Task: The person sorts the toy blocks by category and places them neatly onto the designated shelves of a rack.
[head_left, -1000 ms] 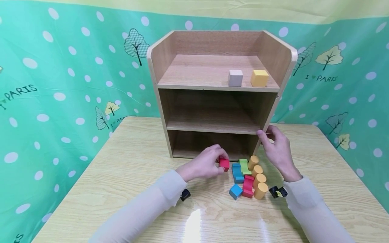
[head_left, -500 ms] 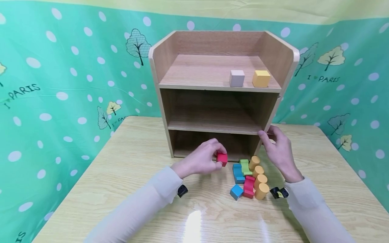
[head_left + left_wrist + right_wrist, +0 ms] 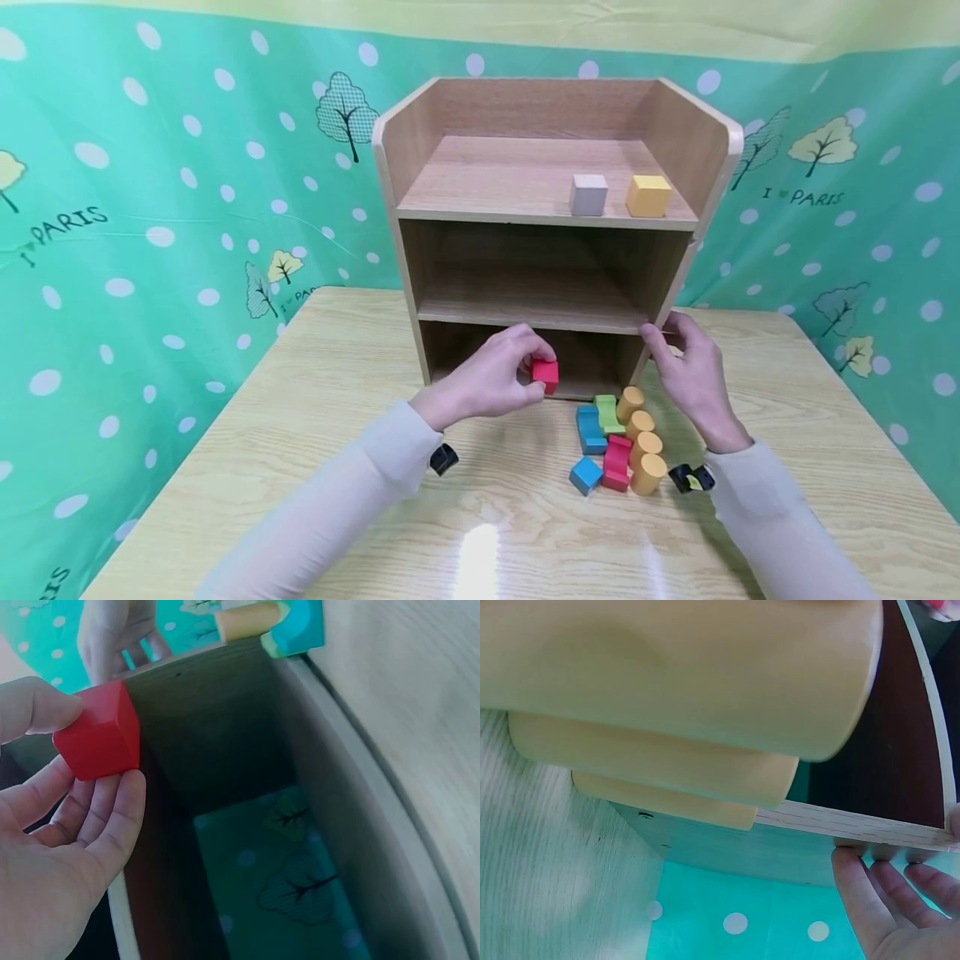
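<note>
My left hand pinches a red cube between thumb and fingertips, in front of the lowest compartment of a wooden shelf unit. In the left wrist view, the thumb lies on one side of the red cube and the fingers on the other. My right hand holds the right side panel of the shelf unit. Its fingers press on the panel's outer face in the right wrist view, while the thumb sits at the front edge in the head view.
A grey cube and a yellow cube stand on the top board. Before the shelf's right side are several orange cylinders, a blue cube, and curved blocks in blue, green and red.
My left hand has lifted the red cube up from near the tabletop, slightly left and toward the lowest compartment. The right hand has stayed on the side panel.
</note>
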### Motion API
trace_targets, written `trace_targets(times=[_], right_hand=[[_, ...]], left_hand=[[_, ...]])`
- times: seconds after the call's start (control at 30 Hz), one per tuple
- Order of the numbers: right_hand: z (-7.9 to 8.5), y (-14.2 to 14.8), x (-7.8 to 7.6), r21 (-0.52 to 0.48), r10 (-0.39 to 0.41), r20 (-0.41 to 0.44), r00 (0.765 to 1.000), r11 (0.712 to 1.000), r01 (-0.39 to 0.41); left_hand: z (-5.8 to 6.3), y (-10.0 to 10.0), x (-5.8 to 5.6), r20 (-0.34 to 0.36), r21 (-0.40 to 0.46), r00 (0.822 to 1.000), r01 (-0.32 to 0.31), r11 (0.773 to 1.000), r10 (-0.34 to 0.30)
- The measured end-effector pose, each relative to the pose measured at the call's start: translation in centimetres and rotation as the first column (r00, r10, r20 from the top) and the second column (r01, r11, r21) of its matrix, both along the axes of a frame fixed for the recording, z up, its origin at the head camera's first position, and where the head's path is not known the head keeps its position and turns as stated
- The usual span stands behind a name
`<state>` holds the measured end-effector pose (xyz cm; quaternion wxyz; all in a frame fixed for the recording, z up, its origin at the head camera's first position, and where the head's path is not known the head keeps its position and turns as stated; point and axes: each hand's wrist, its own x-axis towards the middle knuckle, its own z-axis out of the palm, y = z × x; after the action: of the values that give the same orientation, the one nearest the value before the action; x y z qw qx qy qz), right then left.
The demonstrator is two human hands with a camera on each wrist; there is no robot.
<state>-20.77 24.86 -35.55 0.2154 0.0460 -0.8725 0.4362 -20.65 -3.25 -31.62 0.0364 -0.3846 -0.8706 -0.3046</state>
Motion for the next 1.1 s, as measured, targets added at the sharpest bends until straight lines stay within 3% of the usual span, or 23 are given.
trace_targets(times=[0.5, 1.1], right_hand=[[-0.1, 0.0, 0.1, -0.01, 0.005, 0.001, 1.0, 1.0, -0.005], [0.0, 0.0, 0.1, 0.0, 0.0, -0.01, 1.0, 1.0, 0.0]], left_hand=[[3.0, -0.7, -0.4, -0.044, 0.031, 0.999, -0.001, 1.0, 0.002], [7.3, -1.6, -1.0, -0.163, 0.094, 0.986, 0.027, 0.995, -0.011]])
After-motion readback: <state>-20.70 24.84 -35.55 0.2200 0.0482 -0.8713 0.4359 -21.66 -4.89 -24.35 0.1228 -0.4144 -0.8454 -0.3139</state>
